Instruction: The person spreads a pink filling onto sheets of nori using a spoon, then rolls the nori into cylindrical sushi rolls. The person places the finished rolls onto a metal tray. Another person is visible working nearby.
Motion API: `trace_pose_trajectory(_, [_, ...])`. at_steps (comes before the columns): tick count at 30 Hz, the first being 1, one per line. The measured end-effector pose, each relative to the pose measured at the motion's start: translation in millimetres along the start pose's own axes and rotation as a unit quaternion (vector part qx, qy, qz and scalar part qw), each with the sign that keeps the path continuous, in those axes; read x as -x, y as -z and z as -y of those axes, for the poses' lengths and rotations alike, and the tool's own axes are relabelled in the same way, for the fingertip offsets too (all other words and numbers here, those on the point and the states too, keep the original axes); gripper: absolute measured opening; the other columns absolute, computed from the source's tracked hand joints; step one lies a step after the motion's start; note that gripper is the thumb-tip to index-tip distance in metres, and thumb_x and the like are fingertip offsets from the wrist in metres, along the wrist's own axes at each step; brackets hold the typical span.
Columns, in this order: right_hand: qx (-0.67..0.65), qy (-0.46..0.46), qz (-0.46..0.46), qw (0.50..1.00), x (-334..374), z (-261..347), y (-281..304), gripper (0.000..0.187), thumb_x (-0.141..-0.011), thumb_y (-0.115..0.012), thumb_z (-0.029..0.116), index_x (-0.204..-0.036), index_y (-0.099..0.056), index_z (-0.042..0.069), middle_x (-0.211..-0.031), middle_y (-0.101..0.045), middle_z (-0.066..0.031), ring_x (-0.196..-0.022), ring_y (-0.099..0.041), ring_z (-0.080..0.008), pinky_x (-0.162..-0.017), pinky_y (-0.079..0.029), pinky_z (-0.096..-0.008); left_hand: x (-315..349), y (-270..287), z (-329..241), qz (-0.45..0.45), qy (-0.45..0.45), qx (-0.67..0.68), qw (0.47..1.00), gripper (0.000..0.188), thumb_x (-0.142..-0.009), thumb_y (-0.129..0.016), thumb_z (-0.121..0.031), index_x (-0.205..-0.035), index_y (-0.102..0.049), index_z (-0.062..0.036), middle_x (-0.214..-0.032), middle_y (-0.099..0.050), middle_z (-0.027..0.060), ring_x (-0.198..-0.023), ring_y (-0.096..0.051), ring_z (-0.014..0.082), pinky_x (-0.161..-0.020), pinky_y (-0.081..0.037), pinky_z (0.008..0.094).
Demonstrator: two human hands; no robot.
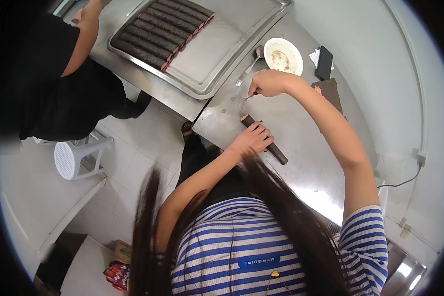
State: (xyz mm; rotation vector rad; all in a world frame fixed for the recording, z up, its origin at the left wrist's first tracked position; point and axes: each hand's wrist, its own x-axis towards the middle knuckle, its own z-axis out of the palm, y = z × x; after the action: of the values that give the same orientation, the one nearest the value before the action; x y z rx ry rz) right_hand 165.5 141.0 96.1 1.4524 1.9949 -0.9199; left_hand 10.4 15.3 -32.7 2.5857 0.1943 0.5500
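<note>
A dark seaweed roll (276, 152) with pinkish filling at its far end lies slantwise on the steel table. My left hand (253, 138) is wrapped over its middle and grips it. Just beyond that end, my right hand (270, 83) is closed on a thin small utensil (250, 96), whose tip points down toward the table; its exact kind is too small to tell. A dark sheet of seaweed (331, 93) with some pink filling lies partly behind my right forearm.
A metal tray (222, 59) at the back left bears several similar rolls (165, 32) in a row. Near my right hand stand a white bowl (295, 55) with residue, a spoon (251, 66) and a black phone (324, 63). Another person (69, 89) stands left, by a white stool (74, 159).
</note>
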Motion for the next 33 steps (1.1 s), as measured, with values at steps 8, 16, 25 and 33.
trace_pose_trajectory(8, [0.022, 0.007, 0.126, 0.992, -17.6, 15.8, 19.1, 0.036, -0.08, -0.049, 0.002, -0.102, -0.073, 0.017, -0.101, -0.07, -0.0075, -0.089, -0.065, -0.0252, -0.073, -0.05, -0.0353, -0.6, 8.9, 6.3, -0.006, -0.012, -0.001, 1.0, 0.042, -0.068, -0.073, -0.034, -0.101, -0.057, -0.0132, -0.1, -0.057, 0.0029, -0.106, -0.052, 0.0211, -0.105, -0.034, 0.0424])
trace_pose_trajectory(16, [0.044, 0.015, 0.164, 0.985, -28.2, 10.1, 22.5, 0.034, -0.081, -0.05, 0.002, -0.103, -0.072, 0.015, -0.102, -0.07, -0.0082, -0.09, -0.066, -0.0236, -0.074, -0.05, -0.0338, 0.4, 8.1, 5.5, -0.004, -0.007, -0.004, 1.0, 0.042, -0.069, -0.073, -0.035, -0.101, -0.057, -0.0138, -0.102, -0.056, 0.0019, -0.108, -0.051, 0.0204, -0.105, -0.033, 0.043])
trace_pose_trajectory(25, [0.047, -0.014, 0.159, 0.986, -27.3, 12.0, 25.5, 0.034, -0.079, -0.049, 0.001, -0.1, -0.073, 0.013, -0.1, -0.071, -0.0075, -0.088, -0.066, -0.022, -0.072, -0.049, -0.0332, 0.5, 7.0, 3.8, -0.001, 0.004, -0.01, 1.0, 0.042, -0.068, -0.074, -0.035, -0.101, -0.058, -0.0144, -0.102, -0.057, 0.0011, -0.107, -0.051, 0.0197, -0.105, -0.033, 0.0428])
trace_pose_trajectory(33, [0.069, 0.001, 0.172, 0.983, -29.8, 2.8, 23.0, 0.033, -0.077, -0.049, 0.003, -0.098, -0.072, 0.015, -0.095, -0.071, -0.0061, -0.084, -0.065, -0.0239, -0.07, -0.049, -0.0345, -0.6, 8.2, 4.2, 0.0, -0.001, -0.007, 1.0, 0.04, -0.069, -0.074, -0.035, -0.1, -0.059, -0.0145, -0.102, -0.057, 0.0008, -0.106, -0.052, 0.0195, -0.106, -0.032, 0.0444])
